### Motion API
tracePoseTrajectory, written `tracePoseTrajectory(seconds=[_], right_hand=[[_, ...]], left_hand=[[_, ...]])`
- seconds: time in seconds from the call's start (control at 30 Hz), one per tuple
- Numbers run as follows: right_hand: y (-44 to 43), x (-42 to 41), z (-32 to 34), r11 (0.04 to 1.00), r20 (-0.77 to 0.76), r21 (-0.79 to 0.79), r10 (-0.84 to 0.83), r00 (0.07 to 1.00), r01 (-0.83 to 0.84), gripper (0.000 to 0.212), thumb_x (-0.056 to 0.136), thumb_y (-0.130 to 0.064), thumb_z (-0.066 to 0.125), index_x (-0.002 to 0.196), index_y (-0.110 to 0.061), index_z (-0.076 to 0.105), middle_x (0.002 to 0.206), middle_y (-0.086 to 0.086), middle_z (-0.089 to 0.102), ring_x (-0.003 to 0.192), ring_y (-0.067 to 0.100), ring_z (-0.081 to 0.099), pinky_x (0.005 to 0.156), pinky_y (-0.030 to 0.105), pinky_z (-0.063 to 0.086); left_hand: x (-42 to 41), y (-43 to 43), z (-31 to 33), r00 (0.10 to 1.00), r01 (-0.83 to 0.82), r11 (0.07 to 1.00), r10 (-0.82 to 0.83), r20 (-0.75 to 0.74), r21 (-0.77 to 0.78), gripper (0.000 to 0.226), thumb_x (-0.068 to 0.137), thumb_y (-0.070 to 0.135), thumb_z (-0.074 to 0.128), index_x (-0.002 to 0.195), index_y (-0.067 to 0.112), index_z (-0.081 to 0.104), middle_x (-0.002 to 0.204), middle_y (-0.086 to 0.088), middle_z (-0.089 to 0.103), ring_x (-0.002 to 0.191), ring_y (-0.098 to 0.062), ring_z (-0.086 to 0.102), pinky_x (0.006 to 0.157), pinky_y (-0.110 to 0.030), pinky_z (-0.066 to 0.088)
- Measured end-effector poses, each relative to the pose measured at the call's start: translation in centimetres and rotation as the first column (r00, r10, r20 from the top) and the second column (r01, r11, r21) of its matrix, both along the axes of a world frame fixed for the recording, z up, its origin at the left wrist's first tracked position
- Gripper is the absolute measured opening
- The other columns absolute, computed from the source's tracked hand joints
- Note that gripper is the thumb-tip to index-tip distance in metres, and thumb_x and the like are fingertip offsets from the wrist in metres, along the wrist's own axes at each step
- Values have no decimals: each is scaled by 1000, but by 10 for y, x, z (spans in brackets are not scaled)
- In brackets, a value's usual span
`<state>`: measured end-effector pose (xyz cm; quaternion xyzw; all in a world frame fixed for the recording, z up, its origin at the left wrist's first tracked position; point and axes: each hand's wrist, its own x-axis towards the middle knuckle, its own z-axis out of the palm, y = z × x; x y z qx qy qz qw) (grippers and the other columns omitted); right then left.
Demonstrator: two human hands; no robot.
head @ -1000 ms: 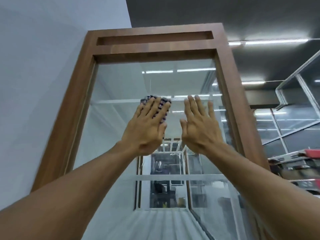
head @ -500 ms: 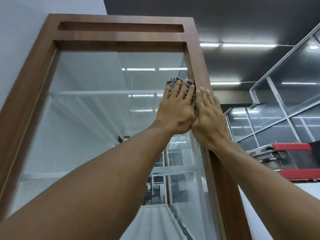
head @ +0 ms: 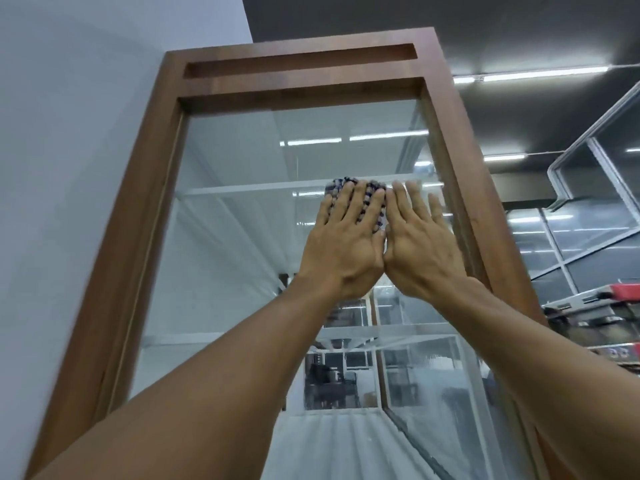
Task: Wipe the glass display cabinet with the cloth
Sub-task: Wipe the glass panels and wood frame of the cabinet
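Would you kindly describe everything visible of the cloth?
The cloth is small and nubby-textured, in dark blue and pale tones. It is mostly hidden beneath the left hand, whose straight fingers press it flat against the cabinet's front glass, level with the upper shelf.

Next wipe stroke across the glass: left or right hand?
Left. The left hand presses the cloth flat against the glass; the right hand lies bare on the glass beside it, next to the frame, with no cloth.
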<state>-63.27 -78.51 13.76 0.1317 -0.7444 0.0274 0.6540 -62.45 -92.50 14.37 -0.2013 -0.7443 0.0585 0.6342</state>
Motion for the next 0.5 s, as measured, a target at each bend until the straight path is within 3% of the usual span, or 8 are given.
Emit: tracePoseTrajectory(seconds=[0.13, 0.33, 0.5], right_hand=[[-37, -3, -4, 999, -37, -11, 44, 998, -45, 77, 92, -47, -5, 162, -14, -3, 171, 7, -2, 158, 24, -9, 127, 50, -9], [-90, 3, -2, 997, -16, 54, 49, 999, -48, 78, 91, -46, -6, 161, -13, -5, 171, 7, -4, 158, 24, -10, 127, 55, -5], [-132, 5, 0, 996, -10, 90, 22, 1000, -21, 77, 92, -49, -4, 162, -17, -4, 171, 11, -8, 157, 30, -12, 123, 63, -6]], left_hand=[[7, -35, -5, 1000, 4, 1000, -4, 22, 25, 67, 102, 47, 6, 163, 25, -7, 172, 0, -16, 156, -14, -22, 128, -40, -13], [11, -90, -9, 1000, 10, 996, -12, 18, 84, 61, 110, 41, 18, 164, 24, -5, 172, 0, -16, 156, -12, -22, 127, -37, -15], [15, -136, -13, 999, -29, 993, 27, 22, 116, 69, 101, 48, 9, 164, 23, -6, 171, 1, -17, 156, -11, -22, 127, -37, -15]])
